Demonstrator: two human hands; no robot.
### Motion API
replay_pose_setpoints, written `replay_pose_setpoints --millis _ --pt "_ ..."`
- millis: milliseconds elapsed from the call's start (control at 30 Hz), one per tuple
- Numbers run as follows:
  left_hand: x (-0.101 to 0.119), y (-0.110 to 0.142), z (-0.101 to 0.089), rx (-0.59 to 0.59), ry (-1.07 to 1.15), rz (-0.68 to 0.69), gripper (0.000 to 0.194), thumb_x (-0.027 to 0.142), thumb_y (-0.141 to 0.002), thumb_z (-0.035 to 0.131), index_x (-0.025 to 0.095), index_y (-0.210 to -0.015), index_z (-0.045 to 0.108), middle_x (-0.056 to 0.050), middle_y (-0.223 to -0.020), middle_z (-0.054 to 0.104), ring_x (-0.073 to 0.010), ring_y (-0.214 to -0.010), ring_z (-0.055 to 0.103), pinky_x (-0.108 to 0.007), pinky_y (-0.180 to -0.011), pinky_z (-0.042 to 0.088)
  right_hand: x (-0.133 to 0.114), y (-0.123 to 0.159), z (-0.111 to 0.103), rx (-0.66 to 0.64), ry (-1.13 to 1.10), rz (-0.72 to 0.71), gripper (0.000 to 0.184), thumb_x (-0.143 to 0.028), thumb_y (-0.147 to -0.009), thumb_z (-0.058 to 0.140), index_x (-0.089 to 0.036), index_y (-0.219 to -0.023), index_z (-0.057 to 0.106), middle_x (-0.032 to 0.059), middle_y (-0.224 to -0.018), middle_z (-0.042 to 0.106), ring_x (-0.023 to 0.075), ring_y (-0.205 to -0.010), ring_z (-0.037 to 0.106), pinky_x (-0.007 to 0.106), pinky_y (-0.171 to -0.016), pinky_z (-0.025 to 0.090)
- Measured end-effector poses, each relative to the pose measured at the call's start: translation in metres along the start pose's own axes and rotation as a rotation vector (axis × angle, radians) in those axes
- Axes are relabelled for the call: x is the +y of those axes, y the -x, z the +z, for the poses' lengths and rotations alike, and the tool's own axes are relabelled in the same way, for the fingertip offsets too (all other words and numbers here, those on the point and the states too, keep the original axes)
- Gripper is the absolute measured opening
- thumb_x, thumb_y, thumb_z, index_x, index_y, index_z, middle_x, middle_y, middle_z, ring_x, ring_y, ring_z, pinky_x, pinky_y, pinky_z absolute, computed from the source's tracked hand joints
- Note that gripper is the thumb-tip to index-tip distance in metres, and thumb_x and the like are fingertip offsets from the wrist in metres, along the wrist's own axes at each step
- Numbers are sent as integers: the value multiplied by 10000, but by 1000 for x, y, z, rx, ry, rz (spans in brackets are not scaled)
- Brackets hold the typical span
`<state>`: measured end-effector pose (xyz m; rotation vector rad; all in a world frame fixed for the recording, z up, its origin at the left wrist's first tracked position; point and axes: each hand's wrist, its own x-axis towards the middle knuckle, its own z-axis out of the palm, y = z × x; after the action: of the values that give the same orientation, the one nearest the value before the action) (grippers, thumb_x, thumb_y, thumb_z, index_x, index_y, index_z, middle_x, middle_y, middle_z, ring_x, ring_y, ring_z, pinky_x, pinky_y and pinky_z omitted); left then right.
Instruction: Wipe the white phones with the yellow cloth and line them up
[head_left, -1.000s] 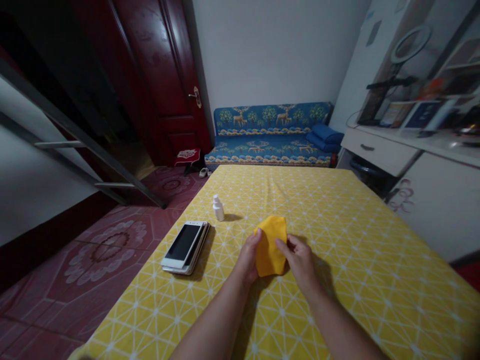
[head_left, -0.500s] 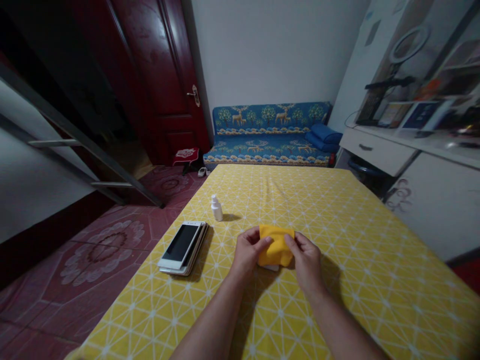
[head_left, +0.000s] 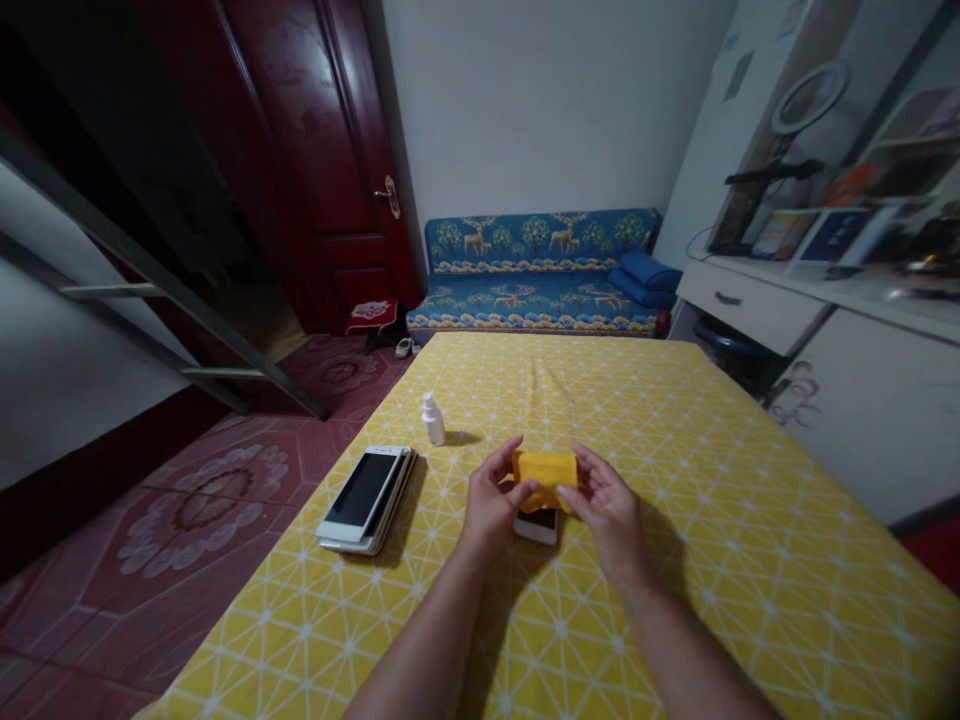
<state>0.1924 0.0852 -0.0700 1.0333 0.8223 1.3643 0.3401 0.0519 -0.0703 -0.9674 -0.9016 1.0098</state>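
Note:
A small yellow cloth (head_left: 547, 478) is stretched between my two hands above the table. My left hand (head_left: 495, 495) pinches its left edge, thumb in front and fingers behind. On the other side, my right hand (head_left: 606, 500) grips the right edge with the thumb near the lower corner. Beneath the cloth lies a white phone (head_left: 537, 528); only its near end shows, the rest being hidden by the cloth and hands. To the left is a stack of phones (head_left: 365, 497), a white one with a dark screen on top. Behind it stands a small white spray bottle (head_left: 433, 420).
The table wears a yellow cloth with white lines (head_left: 600, 400). Beyond it is a blue patterned sofa (head_left: 525, 290) with folded blue bedding (head_left: 646, 278). A white cabinet (head_left: 870, 400) stands right, a metal ladder (head_left: 202, 310) and red door (head_left: 322, 150) left.
The yellow cloth now looks shorter, its lower part folded up, and more of the phone beneath shows. My right thumb has moved down and left along the cloth.

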Motion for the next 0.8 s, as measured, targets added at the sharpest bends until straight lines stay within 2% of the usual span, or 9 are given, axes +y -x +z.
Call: replay_pose_setpoints --millis 100,200,333,433,567,667,733,800 --pt "-3 0 -1 21 -44 7 610 221 -597 868 175 -1181 699 -125 -1095 708 -230 -935 661 -298 -764 529 -2 1 1 20 20 38 577 -346 -652 837 -209 -1178 643 104 -1103 718 262 -985 684 380 -846 562" --pt "-6 0 -2 25 -66 20 603 246 -633 855 176 -1207 688 -110 -1022 722 -206 -883 663 -274 -743 522 -3 3 0 21 15 80 591 -375 -694 814 -217 -1230 623 100 -1076 732 266 -967 692 380 -825 566" --pt "-9 0 -2 7 9 -7 644 305 -674 844 197 -1277 643 -97 -1034 711 -179 -811 670 -282 -730 527 -1 2 0 21 -49 80 682 -325 -688 825 -251 -1315 567 97 -1227 678 257 -1048 665 365 -871 545" --pt "-9 1 -1 -3 87 -17 719 317 -672 850 214 -1336 594 -102 -1121 691 -205 -883 685 -319 -795 536 1 1 2 33 -136 110 653 -296 -640 849 -268 -1242 600 67 -1249 664 243 -1067 652 349 -889 533" --pt "-4 2 0 -33 150 -29 920 305 -668 857 257 -1476 421 -79 -1055 718 -215 -905 689 -327 -816 533 -1 2 4 23 -228 312 499 -325 -596 868 -252 -1030 634 37 -1052 732 232 -938 686 348 -798 550" --pt "2 5 0 -76 186 -65 1076 293 -668 857 307 -1546 234 -53 -1013 733 -203 -852 693 -317 -777 534 -5 4 6 -73 -248 458 439 -380 -612 861 -224 -963 650 52 -970 749 233 -818 701 362 -730 556" --pt "6 7 1 -110 188 -90 1132 282 -676 851 315 -1560 146 -45 -987 737 -190 -805 690 -301 -742 528 -8 6 7 -134 -278 455 445 -369 -622 859 -226 -997 668 54 -1008 752 234 -853 704 359 -764 551" --pt "9 9 1 -137 185 -113 1135 270 -685 841 307 -1564 124 -24 -917 732 -162 -736 672 -267 -694 509 -8 6 7 -160 -286 422 454 -338 -630 851 -249 -1043 686 41 -1052 750 228 -906 701 350 -811 541"
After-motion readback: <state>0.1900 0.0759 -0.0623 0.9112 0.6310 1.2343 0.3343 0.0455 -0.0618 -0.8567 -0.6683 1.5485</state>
